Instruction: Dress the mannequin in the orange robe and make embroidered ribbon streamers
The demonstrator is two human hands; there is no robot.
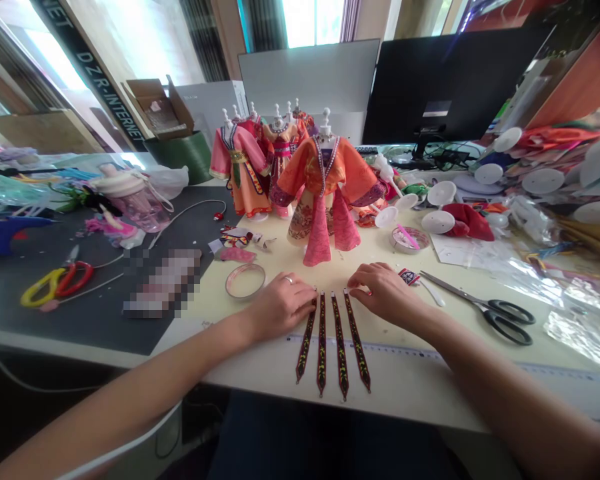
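Several narrow dark embroidered ribbon strips [322,347] lie side by side at the table's front edge, pointed ends toward me. My left hand [283,307], a ring on one finger, has its fingers bent together at the top of the leftmost strip [306,343]. The left thumb is mostly hidden. At the top of the rightmost strip [356,337] rests my right hand [383,293], its fingers curved and the thumb apart from them. A doll-sized orange robe [325,177] on a stand rises just beyond both hands.
Black-handled scissors [485,307] lie on the right, near a small patterned patch [409,276]. A long ruler [395,350] runs under the strips. Left are a tape ring [245,280], a blurred-out phone-like object [163,283] and red-yellow snips [60,283]. Monitors [445,87] stand behind.
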